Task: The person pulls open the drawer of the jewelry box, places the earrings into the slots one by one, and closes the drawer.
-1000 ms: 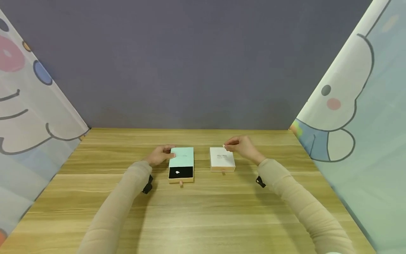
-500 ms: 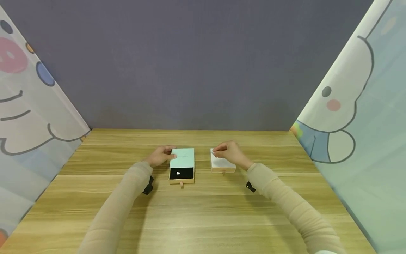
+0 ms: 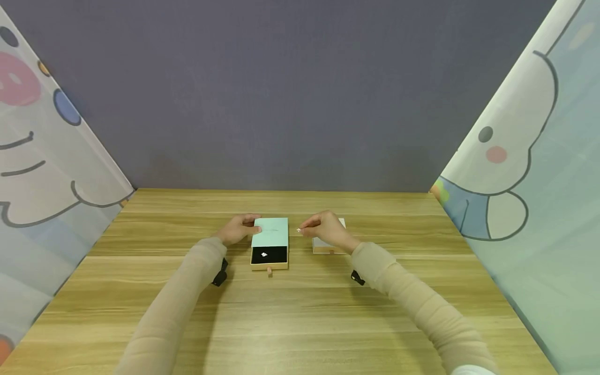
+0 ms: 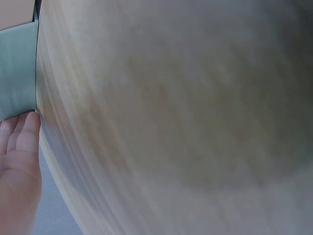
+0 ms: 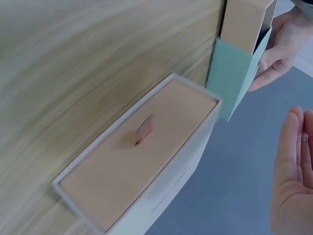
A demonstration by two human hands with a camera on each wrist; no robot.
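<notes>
My left hand (image 3: 238, 229) grips the left edge of a mint-green drawer box (image 3: 271, 232), thumb on its top. The box's drawer (image 3: 269, 266) is pulled partway out toward me, showing a black lining. On that lining lies a small silvery jewellery piece (image 3: 264, 254). Between thumb and fingertips, my right hand (image 3: 328, 229) pinches another small shiny jewellery piece (image 3: 298, 230), held in the space between the two boxes; its exact kind is too small to tell. Beneath and behind this hand stands a white drawer box (image 5: 168, 188), closed, partly hidden in the head view.
A wood-grain table (image 3: 281, 323) carries both boxes side by side. Behind it rises a dark grey panel (image 3: 281, 104). Cartoon-printed curtains (image 3: 506, 135) flank the table on both sides. The white box has a small pull tab (image 5: 145, 130) on its front.
My right hand has moved left with the small shiny piece, from the white box's right side across its top toward the green box. The left hand keeps its grip in place.
</notes>
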